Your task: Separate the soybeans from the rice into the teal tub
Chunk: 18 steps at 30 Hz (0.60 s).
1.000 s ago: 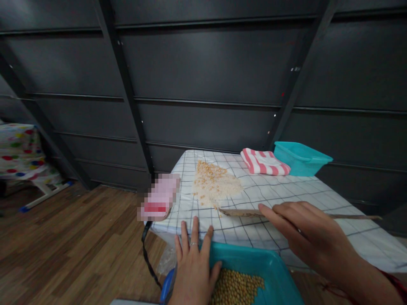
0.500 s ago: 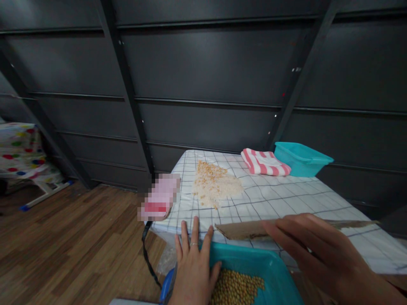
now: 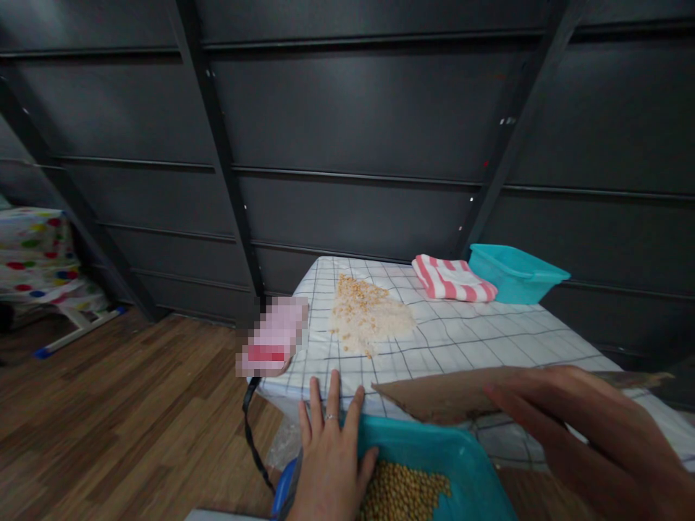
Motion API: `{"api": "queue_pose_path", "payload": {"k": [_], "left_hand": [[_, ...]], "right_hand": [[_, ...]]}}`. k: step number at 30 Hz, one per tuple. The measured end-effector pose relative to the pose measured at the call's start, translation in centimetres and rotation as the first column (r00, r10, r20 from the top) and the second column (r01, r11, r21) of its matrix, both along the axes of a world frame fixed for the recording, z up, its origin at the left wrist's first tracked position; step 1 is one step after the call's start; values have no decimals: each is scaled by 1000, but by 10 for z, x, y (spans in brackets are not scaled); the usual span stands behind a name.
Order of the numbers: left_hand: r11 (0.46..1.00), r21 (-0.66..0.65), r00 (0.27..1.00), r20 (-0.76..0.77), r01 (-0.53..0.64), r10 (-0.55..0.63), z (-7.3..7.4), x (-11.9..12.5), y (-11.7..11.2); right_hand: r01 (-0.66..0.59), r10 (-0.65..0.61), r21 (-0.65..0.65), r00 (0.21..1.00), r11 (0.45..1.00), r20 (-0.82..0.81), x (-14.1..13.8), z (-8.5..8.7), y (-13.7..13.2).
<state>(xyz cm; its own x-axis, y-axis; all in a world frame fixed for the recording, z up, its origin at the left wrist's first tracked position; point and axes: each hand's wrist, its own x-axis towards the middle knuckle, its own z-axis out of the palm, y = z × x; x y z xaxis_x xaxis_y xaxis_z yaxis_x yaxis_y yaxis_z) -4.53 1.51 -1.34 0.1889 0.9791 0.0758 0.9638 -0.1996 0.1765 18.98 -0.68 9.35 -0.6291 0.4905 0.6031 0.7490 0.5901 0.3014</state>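
Observation:
My left hand (image 3: 332, 452) lies with its fingers spread over the left rim of a teal plastic basin (image 3: 478, 463), its fingertips reaching towards the table edge. Soybeans (image 3: 405, 492) cover the bottom of this basin. In my right hand (image 3: 591, 427), a long torn piece of brown cardboard (image 3: 445, 396) is gripped between thumb and fingers, at the front edge of the table. Farther back on the checked tablecloth (image 3: 472, 336) is a spread pile of white rice-like grains (image 3: 380, 322), with yellow beans (image 3: 355, 288) scattered at its back and edges.
A folded pink-and-white striped towel (image 3: 453, 278) lies at the back, beside a second teal basin (image 3: 513, 275). A blurred-out pink object (image 3: 276, 333) with a black cord (image 3: 250, 427) is at the table's left corner. Dark wall panels (image 3: 347, 116) stand behind.
My right hand has moved right and slightly down with the cardboard, whose broad face now shows more. My left hand, the basin and the grain pile stay as they were.

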Motion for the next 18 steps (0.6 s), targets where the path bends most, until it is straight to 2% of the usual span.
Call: {"api": "queue_pose_path", "payload": {"k": [2,5,7,12,18], "left_hand": [[999,39,1000,-2,4,-4,-6,0,2],[994,107,1000,2,3,-3,-15,0,3],[992,127,1000,7,-1,0,-17,0,2],[981,195,1000,12,-7,4,-15,0,-1],[990,138,999,27,24,-27,-19,-3,1]], "right_hand": [[-21,20,37,999,999,37,-7,4,16],[7,-35,182,989,983,147,-21,8,38],[12,-59,230,978,973,200,-30,8,47],[-3,-56,216,963,976,264,-42,7,52],[-9,-47,195,958,981,282,-48,11,43]]}}
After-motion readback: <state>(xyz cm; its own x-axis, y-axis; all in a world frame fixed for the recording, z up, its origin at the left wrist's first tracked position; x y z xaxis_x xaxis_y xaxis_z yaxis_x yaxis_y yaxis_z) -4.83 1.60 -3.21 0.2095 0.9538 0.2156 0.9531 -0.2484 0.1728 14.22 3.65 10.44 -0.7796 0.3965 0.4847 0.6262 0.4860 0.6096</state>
